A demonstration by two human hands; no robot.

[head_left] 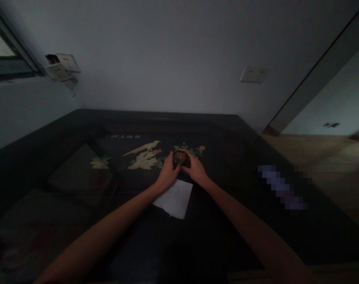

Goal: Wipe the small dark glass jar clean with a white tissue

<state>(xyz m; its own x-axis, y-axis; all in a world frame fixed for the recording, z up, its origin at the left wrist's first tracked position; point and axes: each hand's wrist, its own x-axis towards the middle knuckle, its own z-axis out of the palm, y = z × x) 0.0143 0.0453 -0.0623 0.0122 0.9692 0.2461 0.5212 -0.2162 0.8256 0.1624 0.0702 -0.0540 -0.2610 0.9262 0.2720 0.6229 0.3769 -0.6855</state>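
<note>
Both hands grip a small round dark object point(180, 157) with a shiny, glass-like look; its exact kind I cannot make out. My left hand point(168, 170) is closed around its left side, and my right hand point(196, 169) around its right side. The thumbs come close together at the near edge. Just below the hands, a white sheet of paper point(177, 200) with a ragged near edge lies on the dark glossy table point(223, 221). My left forearm passes over the sheet's left side.
Inlaid bird and flower decoration point(145, 154) marks the tabletop beyond the hands. A blurred-out bluish patch point(281, 187) lies to the right. The wall point(161, 59) behind carries a socket point(254, 74); more sockets point(68, 62) are at left. Wooden floor point(324, 157) shows at right.
</note>
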